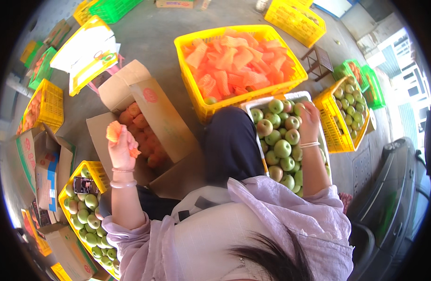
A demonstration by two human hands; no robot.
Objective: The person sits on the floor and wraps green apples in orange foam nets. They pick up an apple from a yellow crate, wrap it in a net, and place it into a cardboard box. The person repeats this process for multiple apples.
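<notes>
My left hand is closed around an orange foam net sleeve, raised over the near left side of an open cardboard box. Inside that box lie several apples in orange foam nets. My right hand reaches into a white foam box of green and reddish apples; its fingers are on an apple near the far right corner, and whether they grip it I cannot tell. Beyond my knee, a yellow plastic crate is heaped with orange foam net sleeves.
Yellow crates of apples stand at the right and lower left; a phone lies on the left one's apples. Cardboard boxes are at the left. A wooden stool stands behind, and a dark car is at the right.
</notes>
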